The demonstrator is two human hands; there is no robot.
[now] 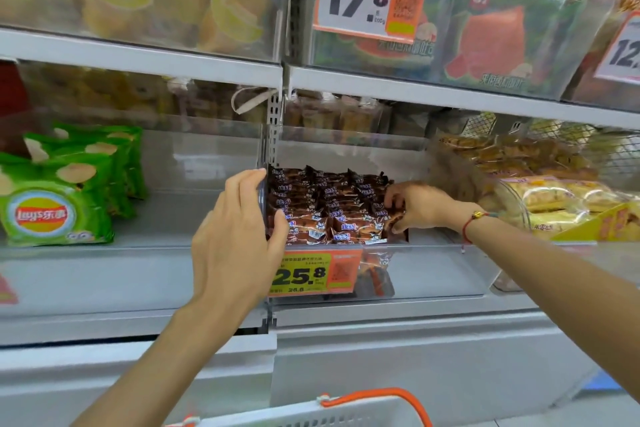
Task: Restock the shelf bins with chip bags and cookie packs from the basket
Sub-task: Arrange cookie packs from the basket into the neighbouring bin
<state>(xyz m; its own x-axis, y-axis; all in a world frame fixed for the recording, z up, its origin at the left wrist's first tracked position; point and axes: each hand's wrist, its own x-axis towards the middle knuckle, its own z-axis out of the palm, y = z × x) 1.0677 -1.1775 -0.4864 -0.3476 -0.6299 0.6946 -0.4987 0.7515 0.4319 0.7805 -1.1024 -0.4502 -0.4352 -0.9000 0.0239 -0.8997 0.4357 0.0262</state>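
Reaching into the clear bin (433, 274), the person has both hands on the cookie packs (329, 208), a stack of small brown packs filling the bin's left half. The left hand (239, 229) cups the stack's left side, fingers curled over the far corner and thumb pressed on a front pack. The right hand (415, 206) pinches a pack at the stack's right edge, fingers bent over it and thumb under.

These packs look light and crinkly, the film slick, so a loose stack would slide apart easily. I'd judge they are best squared from both sides at once, or lifted singly by the sealed ends, not squeezed in the middle where cookies could crack.

Left of the bin, green chip bags (59, 204) stand in a row on the shelf (173, 218); they are puffy and soft, best held by the top seam. An orange price tag (311, 274) hangs on the bin's front. The basket (346, 409), white with an orange handle, sits low before the person; its contents are out of sight
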